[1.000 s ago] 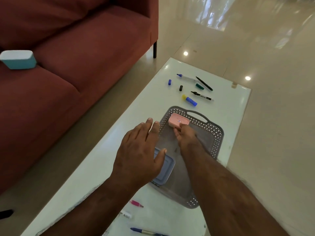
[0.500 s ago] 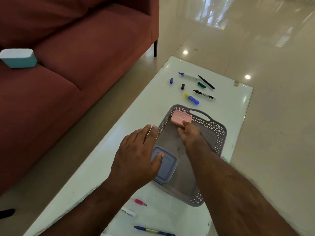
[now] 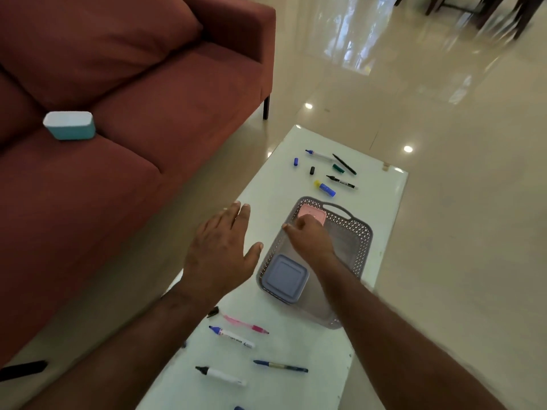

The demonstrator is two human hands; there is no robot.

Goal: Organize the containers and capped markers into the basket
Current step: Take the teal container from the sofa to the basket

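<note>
Lifted off the blue-lidded container (image 3: 283, 278), the left hand (image 3: 220, 253) now hovers spread at frame centre. 2 containers sit in the grey basket (image 3: 359, 232); the right hand (image 3: 307, 238), fingers curled, touches the pink container (image 3: 310, 213). A teal container (image 3: 69, 125) waits upper left; markers (image 3: 232, 338) remain outside.

Home living room (red sofa (image 3: 133, 113), tiled floor (image 3: 458, 202)).

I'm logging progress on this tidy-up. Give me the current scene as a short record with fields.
basket: grey, on the white table
in basket: pink container at far end, blue-grey container at near end
left hand: open, over the table, holding nothing
right hand: in the basket by the pink container; grip unclear
markers: loose markers and caps beyond the basket, more markers nearer
sofa: teal container on the seat
</note>
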